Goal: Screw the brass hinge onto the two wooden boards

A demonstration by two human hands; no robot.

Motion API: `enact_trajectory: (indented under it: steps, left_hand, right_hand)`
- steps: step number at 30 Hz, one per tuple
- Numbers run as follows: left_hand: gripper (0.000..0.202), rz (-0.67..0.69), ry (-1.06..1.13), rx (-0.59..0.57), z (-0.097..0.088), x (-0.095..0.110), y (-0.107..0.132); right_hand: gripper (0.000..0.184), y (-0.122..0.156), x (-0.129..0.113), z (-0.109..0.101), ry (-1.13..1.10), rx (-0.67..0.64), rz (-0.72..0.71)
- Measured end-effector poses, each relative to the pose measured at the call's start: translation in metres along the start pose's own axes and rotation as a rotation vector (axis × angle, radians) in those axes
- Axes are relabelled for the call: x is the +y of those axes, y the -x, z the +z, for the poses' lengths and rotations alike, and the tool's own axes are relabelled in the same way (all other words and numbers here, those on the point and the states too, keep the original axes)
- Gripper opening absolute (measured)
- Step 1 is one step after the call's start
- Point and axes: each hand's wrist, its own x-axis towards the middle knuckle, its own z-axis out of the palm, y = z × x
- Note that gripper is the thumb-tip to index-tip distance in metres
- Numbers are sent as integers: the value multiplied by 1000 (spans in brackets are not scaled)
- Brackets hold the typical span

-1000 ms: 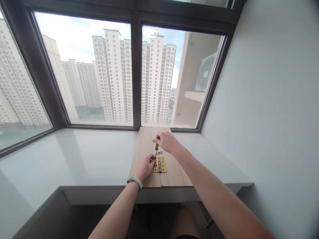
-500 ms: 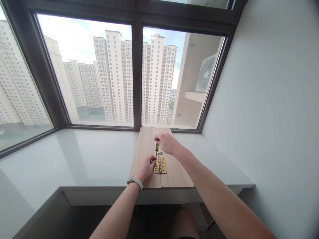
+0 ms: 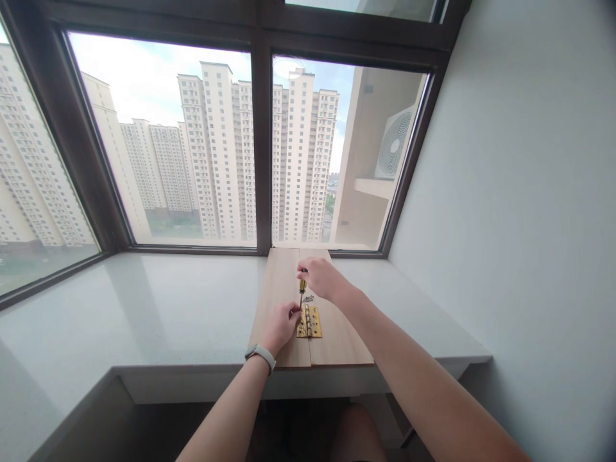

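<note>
My right hand (image 3: 321, 277) is closed around the top of a screwdriver (image 3: 303, 286) with a yellow handle. The screwdriver stands nearly upright, tip down at the upper left of a brass hinge (image 3: 315, 322). My left hand (image 3: 283, 323) pinches beside that tip, at the hinge's left edge; what its fingertips grip is too small to make out. The hinge lies opened flat across the seam of two pale wooden boards (image 3: 339, 340) lying side by side. Just above the hinge is a small pile of dark screws (image 3: 308, 298).
The boards rest on a white windowsill counter (image 3: 192, 308), their far ends against the dark window frame (image 3: 262, 160). A white wall (image 3: 520, 179) rises on the right. The counter's front edge (image 3: 192, 367) runs close to my forearms.
Both hands keep nearly the same place and grip, with the screwdriver still at the hinge's upper left. The whole view has shifted slightly.
</note>
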Motion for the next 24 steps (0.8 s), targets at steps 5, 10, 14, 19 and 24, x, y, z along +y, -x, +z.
enact_trajectory:
  steps: [5,10,14,19,24]
  left_hand:
    - [16,-9,20,-3,0,-2,0]
    - [21,-17,67,-25,-1,-4,-1]
    - [23,-27,121,-23,-1,-3,-1]
    - [23,-21,109,-27,-1,-4,-1]
    - [26,-15,38,-13,0,-8,-1]
  right_hand:
    - [21,1,1,0,-15,-28,-59]
    - [13,-2,1,1,25,-33,-31]
    - [10,-3,1,0,89,-29,-6]
    - [19,-3,0,0,203,-29,61]
    - [16,-2,1,1,168,-15,58]
